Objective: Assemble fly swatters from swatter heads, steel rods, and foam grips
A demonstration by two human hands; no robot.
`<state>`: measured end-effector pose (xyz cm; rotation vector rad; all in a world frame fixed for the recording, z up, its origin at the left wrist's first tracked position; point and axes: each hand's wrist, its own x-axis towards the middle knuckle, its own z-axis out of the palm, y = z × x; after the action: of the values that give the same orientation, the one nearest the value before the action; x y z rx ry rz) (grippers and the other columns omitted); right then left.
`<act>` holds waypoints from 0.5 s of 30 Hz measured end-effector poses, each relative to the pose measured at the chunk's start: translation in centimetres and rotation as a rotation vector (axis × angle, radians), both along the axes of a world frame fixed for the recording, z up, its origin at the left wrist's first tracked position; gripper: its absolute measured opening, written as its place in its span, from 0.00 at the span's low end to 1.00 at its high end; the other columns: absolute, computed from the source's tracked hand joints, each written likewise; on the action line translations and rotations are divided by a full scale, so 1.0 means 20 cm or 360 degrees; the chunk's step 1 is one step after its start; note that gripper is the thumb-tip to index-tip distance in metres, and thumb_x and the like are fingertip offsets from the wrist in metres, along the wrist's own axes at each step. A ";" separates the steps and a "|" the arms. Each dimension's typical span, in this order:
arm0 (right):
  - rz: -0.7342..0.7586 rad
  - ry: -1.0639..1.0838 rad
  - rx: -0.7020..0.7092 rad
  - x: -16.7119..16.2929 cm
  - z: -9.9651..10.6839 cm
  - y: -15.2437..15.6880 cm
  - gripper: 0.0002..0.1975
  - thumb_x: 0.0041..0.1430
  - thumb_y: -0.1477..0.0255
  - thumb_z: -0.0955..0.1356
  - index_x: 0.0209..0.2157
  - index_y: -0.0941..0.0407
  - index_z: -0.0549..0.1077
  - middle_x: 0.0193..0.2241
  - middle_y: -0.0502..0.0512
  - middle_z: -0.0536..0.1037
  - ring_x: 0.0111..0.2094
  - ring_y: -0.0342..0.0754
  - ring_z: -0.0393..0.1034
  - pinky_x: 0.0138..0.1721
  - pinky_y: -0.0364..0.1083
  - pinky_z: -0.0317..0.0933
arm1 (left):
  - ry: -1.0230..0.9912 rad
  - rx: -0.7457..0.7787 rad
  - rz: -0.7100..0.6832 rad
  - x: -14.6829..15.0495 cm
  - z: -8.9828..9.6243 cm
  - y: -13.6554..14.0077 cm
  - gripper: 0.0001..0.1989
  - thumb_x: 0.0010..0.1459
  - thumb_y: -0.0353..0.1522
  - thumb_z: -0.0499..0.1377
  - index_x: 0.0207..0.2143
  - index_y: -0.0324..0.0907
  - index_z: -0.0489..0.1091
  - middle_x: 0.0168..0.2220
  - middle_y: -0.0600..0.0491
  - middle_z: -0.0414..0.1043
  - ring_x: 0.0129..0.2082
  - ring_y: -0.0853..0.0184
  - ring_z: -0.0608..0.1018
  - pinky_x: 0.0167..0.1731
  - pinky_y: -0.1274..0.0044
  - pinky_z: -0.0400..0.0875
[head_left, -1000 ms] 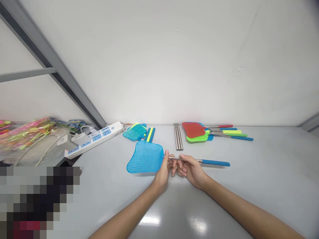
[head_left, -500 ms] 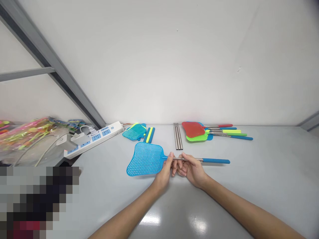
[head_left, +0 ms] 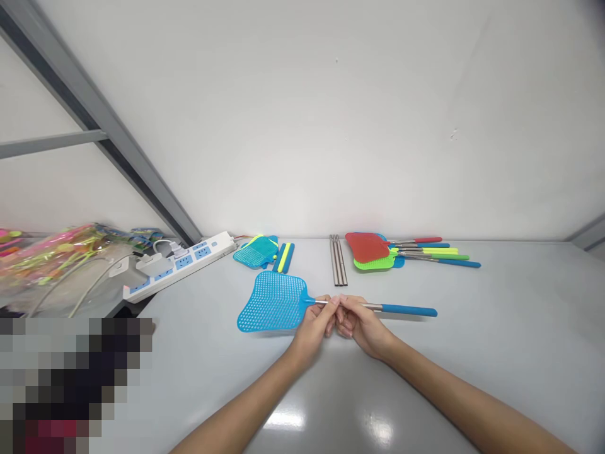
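A blue fly swatter lies level across both hands above the grey table. Its perforated head points left and its blue grip points right. My left hand is closed on the metal shaft near the head. My right hand pinches the same shaft just right of it, with the two thumbs almost touching. Part of the shaft is hidden by the fingers. Beyond the hands, several bare metal tubes lie side by side.
Several swatters, a red one on top, lie stacked at the back right. Loose swatter heads and blue and yellow grips rest at the back left. A power strip with plugs and a plastic bag of colourful items are farther left.
My left hand has slid right along the shaft towards my right hand, uncovering shaft by the head. The swatter head has shifted slightly left.
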<state>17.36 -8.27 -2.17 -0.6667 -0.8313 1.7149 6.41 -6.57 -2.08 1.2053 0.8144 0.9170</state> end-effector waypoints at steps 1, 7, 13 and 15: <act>0.0002 -0.0034 0.0002 0.00 0.00 0.00 0.19 0.53 0.64 0.61 0.14 0.59 0.63 0.08 0.46 0.57 0.11 0.38 0.52 0.15 0.40 0.41 | -0.0010 -0.0016 0.0024 0.00 0.00 0.00 0.22 0.51 0.44 0.51 0.13 0.39 0.57 0.10 0.60 0.51 0.12 0.76 0.57 0.17 0.80 0.54; 0.0058 -0.0195 0.0060 0.00 -0.02 0.00 0.19 0.52 0.63 0.63 0.14 0.59 0.63 0.09 0.45 0.58 0.12 0.36 0.49 0.15 0.40 0.42 | 0.0107 -0.0133 0.0091 -0.02 -0.02 0.01 0.27 0.51 0.47 0.49 0.07 0.40 0.52 0.07 0.58 0.50 0.11 0.75 0.58 0.15 0.80 0.51; 0.0079 -0.0284 0.0061 0.00 -0.02 -0.01 0.19 0.52 0.62 0.62 0.14 0.59 0.64 0.09 0.45 0.58 0.12 0.37 0.48 0.16 0.40 0.42 | 0.0116 -0.0152 -0.0006 -0.03 0.01 0.00 0.26 0.51 0.46 0.49 0.07 0.40 0.55 0.08 0.56 0.55 0.12 0.73 0.63 0.16 0.80 0.56; 0.0078 -0.0300 0.0060 0.00 -0.01 -0.01 0.19 0.52 0.62 0.62 0.14 0.58 0.64 0.08 0.44 0.56 0.12 0.37 0.48 0.16 0.40 0.42 | 0.0125 -0.0102 -0.0009 -0.03 0.02 0.00 0.26 0.52 0.44 0.48 0.07 0.40 0.57 0.07 0.56 0.55 0.12 0.73 0.62 0.17 0.80 0.56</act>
<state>17.38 -8.55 -2.44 -0.7968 -1.0161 1.6939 5.75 -6.64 -1.69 1.1930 0.8965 0.8371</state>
